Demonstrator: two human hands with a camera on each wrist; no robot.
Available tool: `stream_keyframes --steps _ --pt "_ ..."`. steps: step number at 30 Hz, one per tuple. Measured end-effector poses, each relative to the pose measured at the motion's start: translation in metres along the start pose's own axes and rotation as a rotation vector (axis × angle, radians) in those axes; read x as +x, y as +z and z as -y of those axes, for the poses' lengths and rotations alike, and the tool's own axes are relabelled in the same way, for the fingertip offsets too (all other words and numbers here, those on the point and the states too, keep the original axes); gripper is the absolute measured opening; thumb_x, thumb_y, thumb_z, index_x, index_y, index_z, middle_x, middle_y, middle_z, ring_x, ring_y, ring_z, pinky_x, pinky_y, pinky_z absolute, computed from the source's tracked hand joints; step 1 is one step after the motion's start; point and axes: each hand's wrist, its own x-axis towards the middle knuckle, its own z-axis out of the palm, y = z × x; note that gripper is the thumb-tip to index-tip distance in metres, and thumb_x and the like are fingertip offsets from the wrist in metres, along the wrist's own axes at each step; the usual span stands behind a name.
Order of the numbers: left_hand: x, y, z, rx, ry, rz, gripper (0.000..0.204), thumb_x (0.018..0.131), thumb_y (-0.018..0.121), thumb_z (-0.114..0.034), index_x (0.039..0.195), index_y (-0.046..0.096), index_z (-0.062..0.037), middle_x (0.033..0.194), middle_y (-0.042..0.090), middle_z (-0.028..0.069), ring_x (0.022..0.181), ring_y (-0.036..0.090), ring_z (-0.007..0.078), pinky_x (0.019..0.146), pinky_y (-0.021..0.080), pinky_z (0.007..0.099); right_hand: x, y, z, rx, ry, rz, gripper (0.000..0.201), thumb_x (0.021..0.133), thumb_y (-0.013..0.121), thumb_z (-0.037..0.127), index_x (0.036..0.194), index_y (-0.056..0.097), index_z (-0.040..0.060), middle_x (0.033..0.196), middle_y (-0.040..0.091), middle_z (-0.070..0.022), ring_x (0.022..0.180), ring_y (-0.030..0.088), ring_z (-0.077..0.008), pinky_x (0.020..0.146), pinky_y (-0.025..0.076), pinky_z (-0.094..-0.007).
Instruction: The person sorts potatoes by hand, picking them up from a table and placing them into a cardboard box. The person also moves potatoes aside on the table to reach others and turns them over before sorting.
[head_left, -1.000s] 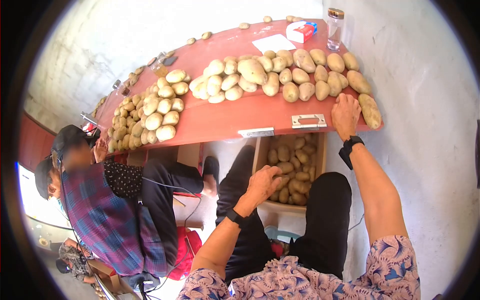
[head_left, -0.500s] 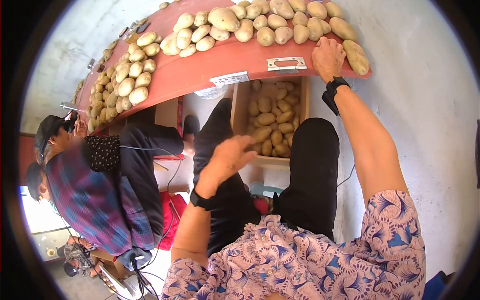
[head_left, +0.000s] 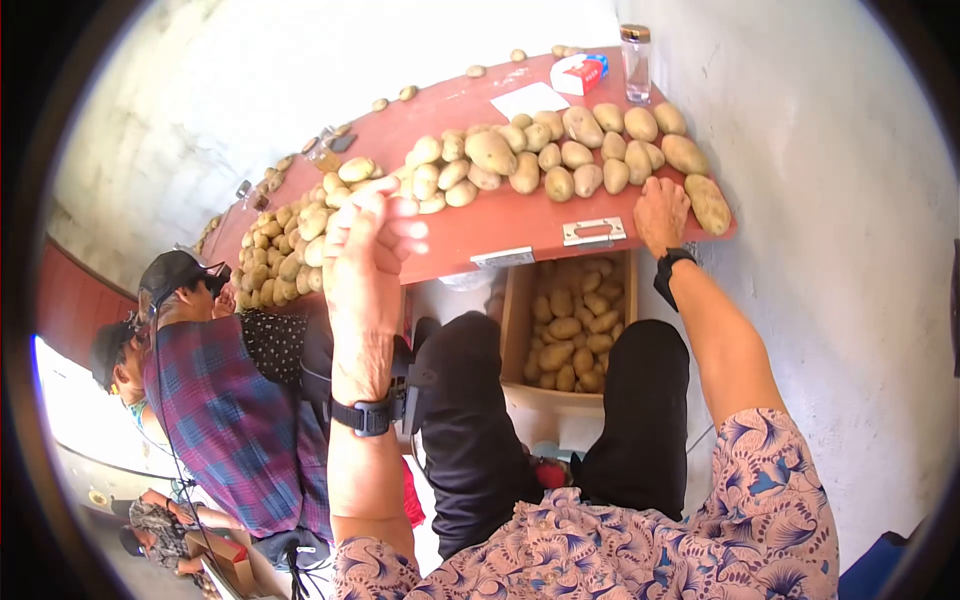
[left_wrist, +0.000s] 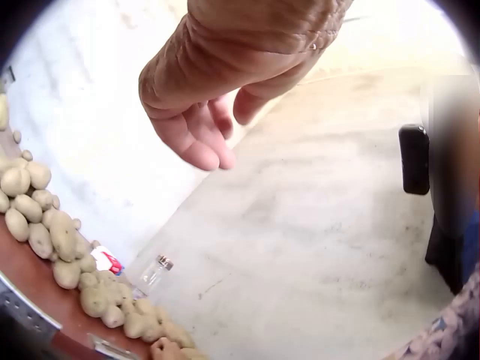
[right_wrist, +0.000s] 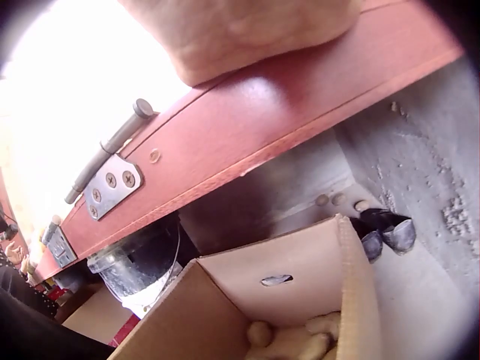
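My left hand [head_left: 365,265] is raised in front of the table's near edge. In the left wrist view its fingers [left_wrist: 199,142] bend loosely with nothing between them. My right hand [head_left: 662,215] rests on the red tabletop [head_left: 460,230] close to the front right corner, fingers loosely bent. Just right of it lies a long potato [head_left: 708,204], and a row of potatoes [head_left: 586,180] spreads behind it. The right wrist view shows only the heel of that hand [right_wrist: 255,37] against the tabletop. Below the edge, between the knees, stands a cardboard box [right_wrist: 300,259] of potatoes [head_left: 570,325].
A potato heap [head_left: 285,250] covers the table's left part. Metal hinges [head_left: 594,231] are fixed along its front edge. Toward the back stand a glass bottle [head_left: 636,65] and a tissue pack [head_left: 578,74]. A person in a plaid vest [head_left: 235,420] sits at the left. Under the table is a bucket [right_wrist: 139,262].
My left hand has left the box, drawn back over the thigh, then risen to the left, up before the table. My right hand stays by the table corner. The head view tilted down and back up.
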Motion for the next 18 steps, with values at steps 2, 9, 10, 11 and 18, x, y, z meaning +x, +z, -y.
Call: stream_keyframes --steps 2,9,10,11,18 --pt "0.012 -0.010 0.007 -0.089 -0.012 -0.052 0.024 0.095 0.057 -0.021 0.110 0.062 -0.0025 0.086 0.067 0.0064 0.070 0.063 0.0132 0.062 0.053 0.0266 0.001 -0.004 0.002 0.002 0.009 0.018 0.015 0.081 0.052 0.014 0.090 0.061 0.0068 0.097 0.058 -0.0128 0.101 0.052 -0.0335 0.091 0.037 -0.0474" --pt "0.054 -0.034 0.065 -0.281 -0.213 -0.150 0.024 0.094 0.060 -0.022 0.111 0.061 -0.0061 0.081 0.063 0.0007 0.070 0.059 0.0120 0.062 0.051 0.0281 0.003 -0.007 0.007 -0.040 0.046 0.085 0.012 0.081 0.055 0.014 0.090 0.060 0.0091 0.098 0.058 -0.0111 0.102 0.051 -0.0320 0.092 0.037 -0.0466" --pt "0.061 -0.037 0.076 -0.295 -0.250 -0.157 0.024 0.094 0.060 -0.022 0.111 0.061 -0.0063 0.081 0.063 0.0007 0.070 0.059 0.0121 0.062 0.051 0.0285 0.003 -0.008 0.006 -0.052 0.048 0.091 0.011 0.081 0.055 0.014 0.090 0.060 0.0099 0.098 0.058 -0.0105 0.102 0.051 -0.0317 0.091 0.038 -0.0461" --pt "0.066 -0.040 0.088 -0.307 -0.257 -0.150 0.024 0.094 0.060 -0.022 0.111 0.061 -0.0063 0.081 0.063 0.0007 0.070 0.059 0.0121 0.062 0.051 0.0285 0.003 -0.007 0.005 -0.068 0.050 0.090 0.011 0.081 0.055 0.014 0.090 0.060 0.0099 0.098 0.058 -0.0105 0.102 0.051 -0.0317 0.091 0.038 -0.0461" --pt "0.081 -0.060 0.157 -0.441 -0.464 -0.284 0.021 0.093 0.061 -0.022 0.110 0.063 -0.0105 0.083 0.064 -0.0029 0.070 0.058 0.0103 0.066 0.050 0.0278 0.006 -0.003 0.006 -0.092 0.034 0.090 0.011 0.079 0.059 0.014 0.090 0.059 0.0118 0.098 0.058 -0.0090 0.101 0.051 -0.0305 0.090 0.039 -0.0454"
